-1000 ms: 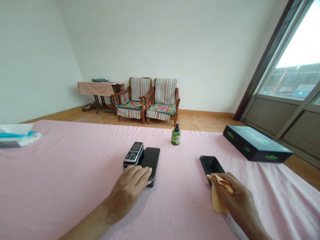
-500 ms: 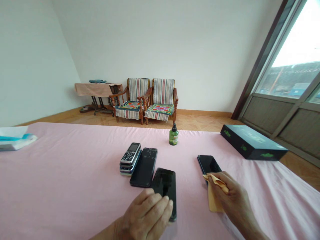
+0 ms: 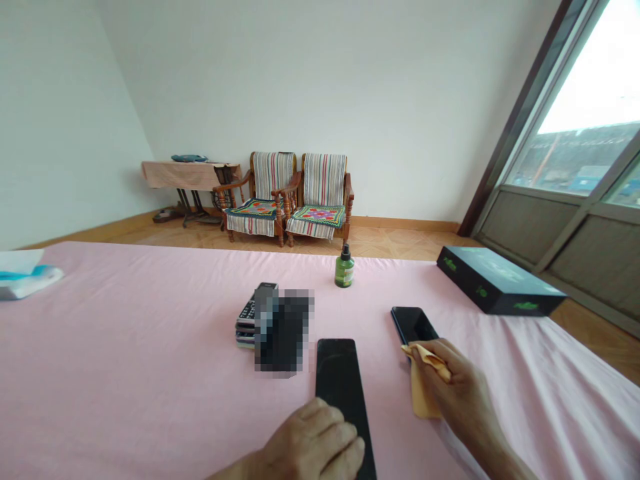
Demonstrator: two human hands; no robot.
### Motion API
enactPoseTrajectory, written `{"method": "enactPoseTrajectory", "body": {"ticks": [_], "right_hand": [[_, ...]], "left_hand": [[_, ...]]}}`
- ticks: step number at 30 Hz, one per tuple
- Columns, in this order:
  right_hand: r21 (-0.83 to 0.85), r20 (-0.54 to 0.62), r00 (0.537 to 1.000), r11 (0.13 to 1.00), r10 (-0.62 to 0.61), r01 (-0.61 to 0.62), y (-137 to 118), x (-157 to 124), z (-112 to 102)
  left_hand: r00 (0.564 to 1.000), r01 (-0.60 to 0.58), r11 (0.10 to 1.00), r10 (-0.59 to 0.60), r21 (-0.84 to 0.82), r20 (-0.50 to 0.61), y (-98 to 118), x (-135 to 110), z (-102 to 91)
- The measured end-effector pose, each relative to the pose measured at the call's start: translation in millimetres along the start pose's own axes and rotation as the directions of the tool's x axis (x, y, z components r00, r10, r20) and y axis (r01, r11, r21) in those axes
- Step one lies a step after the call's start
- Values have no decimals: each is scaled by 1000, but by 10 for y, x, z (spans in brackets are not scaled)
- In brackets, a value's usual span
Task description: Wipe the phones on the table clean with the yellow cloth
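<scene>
My left hand [image 3: 320, 443] curls over the lower part of a black smartphone [image 3: 337, 370], fingers and thumb gripping its sides. My right hand [image 3: 453, 383] is closed on a folded yellow cloth [image 3: 425, 393], part of which hangs toward me. Beyond the cloth lies another dark smartphone [image 3: 414, 324], its near end hidden by the cloth and fingers. Left of centre stands a stack of keypad phones [image 3: 246, 323]. Against its right side a dark phone [image 3: 285, 337] lies under a pixelated patch that blurs its details.
A pink sheet [image 3: 150, 360] covers the surface. A green pump bottle [image 3: 344, 270] stands toward the far edge. At the right is a black box [image 3: 500, 283] with green lettering, and at the far left a tissue pack [image 3: 30, 283]. Two wooden chairs [image 3: 323, 180] stand against the wall.
My left hand has drawn the smartphone toward me and slightly right, away from the dark phone beside the stack. My right hand keeps the cloth at the other phone.
</scene>
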State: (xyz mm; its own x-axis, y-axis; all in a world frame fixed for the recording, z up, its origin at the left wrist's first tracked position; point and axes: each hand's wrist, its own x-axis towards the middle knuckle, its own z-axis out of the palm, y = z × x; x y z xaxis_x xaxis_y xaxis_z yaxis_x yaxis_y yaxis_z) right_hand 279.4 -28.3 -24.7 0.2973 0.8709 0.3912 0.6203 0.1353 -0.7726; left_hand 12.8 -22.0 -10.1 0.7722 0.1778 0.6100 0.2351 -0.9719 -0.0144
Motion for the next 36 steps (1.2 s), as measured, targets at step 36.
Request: {"method": "enactPoseTrajectory", "body": {"ticks": [36], "right_hand": [[-92, 233, 955, 973, -183, 209, -344, 328, 895]], "left_hand": [[922, 340, 927, -296, -159, 250, -111, -224, -35]]}}
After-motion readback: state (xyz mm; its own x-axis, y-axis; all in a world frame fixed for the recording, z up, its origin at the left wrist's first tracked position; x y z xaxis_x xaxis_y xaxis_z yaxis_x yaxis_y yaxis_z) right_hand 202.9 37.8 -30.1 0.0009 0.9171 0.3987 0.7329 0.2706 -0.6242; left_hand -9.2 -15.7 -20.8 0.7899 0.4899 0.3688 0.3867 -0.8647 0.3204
